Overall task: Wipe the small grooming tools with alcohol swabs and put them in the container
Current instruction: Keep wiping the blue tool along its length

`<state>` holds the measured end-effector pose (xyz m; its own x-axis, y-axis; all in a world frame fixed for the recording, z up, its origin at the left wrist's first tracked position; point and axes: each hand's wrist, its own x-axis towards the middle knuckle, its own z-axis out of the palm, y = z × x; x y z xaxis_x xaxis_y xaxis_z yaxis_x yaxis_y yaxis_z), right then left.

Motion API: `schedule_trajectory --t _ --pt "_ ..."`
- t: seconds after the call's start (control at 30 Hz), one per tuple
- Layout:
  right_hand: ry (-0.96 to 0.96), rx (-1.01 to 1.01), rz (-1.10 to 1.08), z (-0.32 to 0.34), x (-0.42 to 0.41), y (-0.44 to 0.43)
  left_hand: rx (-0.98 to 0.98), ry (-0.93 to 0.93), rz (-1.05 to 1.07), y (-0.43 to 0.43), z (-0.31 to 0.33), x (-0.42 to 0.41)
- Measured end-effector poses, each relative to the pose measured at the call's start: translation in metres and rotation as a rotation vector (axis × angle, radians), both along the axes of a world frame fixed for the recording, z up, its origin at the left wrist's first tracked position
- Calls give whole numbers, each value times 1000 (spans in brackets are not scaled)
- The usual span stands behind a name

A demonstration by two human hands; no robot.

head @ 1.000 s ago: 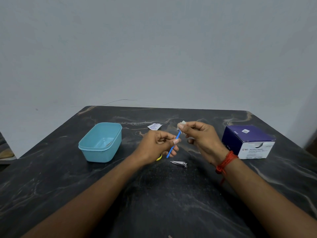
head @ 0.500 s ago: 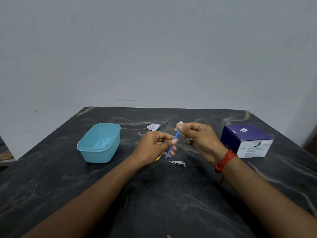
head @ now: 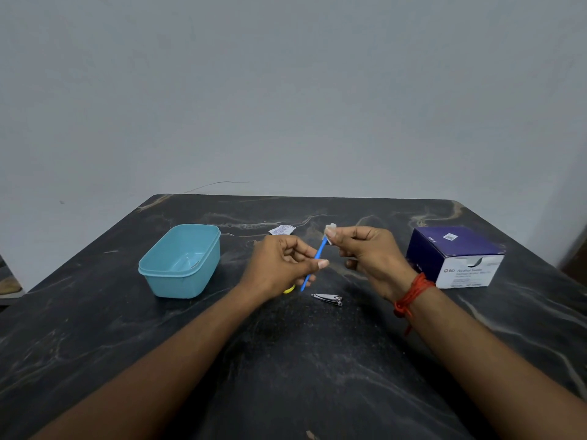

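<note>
My left hand (head: 279, 266) pinches a thin blue stick tool (head: 318, 252) near its middle, tilted up to the right. My right hand (head: 368, 254) pinches a small white alcohol swab (head: 330, 230) around the tool's upper tip. A metal nail clipper (head: 327, 298) lies on the dark marble table (head: 286, 360) just below the hands. A yellow item (head: 289, 289) peeks out under my left hand, mostly hidden. The light blue plastic container (head: 181, 260) stands open to the left.
A purple and white alcohol swab box (head: 457, 257) sits at the right. A torn swab wrapper (head: 281, 230) lies behind the hands. A grey wall rises behind the table's far edge.
Both hands and the blue tool stay in about the same place. The swab sits a little further up toward the tool's tip.
</note>
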<state>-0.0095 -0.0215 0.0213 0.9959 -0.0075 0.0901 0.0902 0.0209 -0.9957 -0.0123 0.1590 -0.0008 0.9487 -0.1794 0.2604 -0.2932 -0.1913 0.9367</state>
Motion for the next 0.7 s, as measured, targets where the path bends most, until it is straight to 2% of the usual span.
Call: schedule_trajectory --t 0.23,0.53,0.7 --pt "22 -1 32 -1 1 2 40 -60 52 1 -2 1" --pt "34 35 73 0 1 0 -28 9 -30 0 2 0" --pt "38 33 75 2 -1 1 14 -53 17 1 0 0"
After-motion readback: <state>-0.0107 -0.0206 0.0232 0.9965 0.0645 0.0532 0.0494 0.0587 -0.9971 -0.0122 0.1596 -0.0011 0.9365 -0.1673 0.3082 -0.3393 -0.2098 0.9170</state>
